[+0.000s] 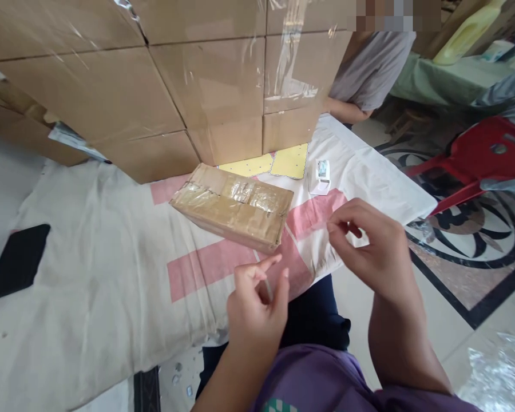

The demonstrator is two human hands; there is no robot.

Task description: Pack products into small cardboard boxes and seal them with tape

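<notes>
Both hands are raised in front of me, nearer to me than the parcel [234, 207] and touching neither it nor each other. On my left hand [257, 303] the fingers are loosely parted, the forefinger stretched up toward the parcel's near corner. My right hand [371, 243], to the right of the parcel, has thumb and forefinger pinched together; whether anything thin sits between them I cannot tell.

That parcel, brown card wrapped in glossy tape, lies flat and slightly askew on the white cloth [111, 257] with pink bars that covers the worktop. Well to its left lies a flat black slab [18, 260]. Just past its far right corner stands a small white box [320, 177], with yellow cards [289, 161] beside that. Behind the parcel rises a stack of big cartons [154, 86] under clear film. Farther right of the parcel, beyond the stack, are another person's grey sleeve [371, 66] and a red chair [480, 151].
</notes>
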